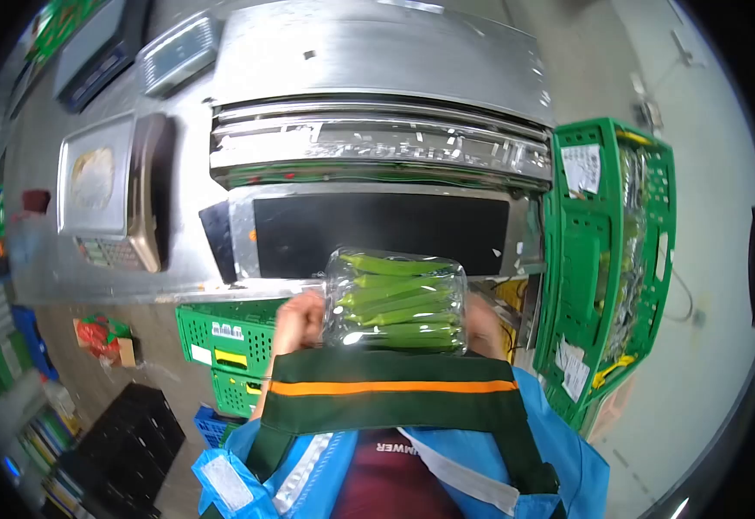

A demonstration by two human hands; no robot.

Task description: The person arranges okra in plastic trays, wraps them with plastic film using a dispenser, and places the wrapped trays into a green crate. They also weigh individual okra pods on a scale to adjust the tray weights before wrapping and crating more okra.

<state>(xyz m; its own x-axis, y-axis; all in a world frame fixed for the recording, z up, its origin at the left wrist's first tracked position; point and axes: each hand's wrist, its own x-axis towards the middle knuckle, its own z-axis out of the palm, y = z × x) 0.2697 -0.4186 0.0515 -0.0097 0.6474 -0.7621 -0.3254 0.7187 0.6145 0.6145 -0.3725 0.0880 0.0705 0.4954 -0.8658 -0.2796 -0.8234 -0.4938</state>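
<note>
A clear plastic pack of okra (396, 303) is held in front of my apron, at the near edge of the wrapping machine. Several long green pods lie side by side under its shiny film. My left hand (301, 318) is closed on the left side of the pack, somewhat blurred. At the opposite side my right hand (485, 325) grips the pack, its fingers mostly hidden behind it. Just beyond the pack lies the machine's black plate (382, 232), with the metal film rollers (377, 143) behind it.
A green crate (580, 251) holding packs stands close on the right. To the left, a weighing scale (96, 182) and a clear plastic tub (180, 56) are on the steel table. Stacked green crates (222, 333) stand below the table's left edge.
</note>
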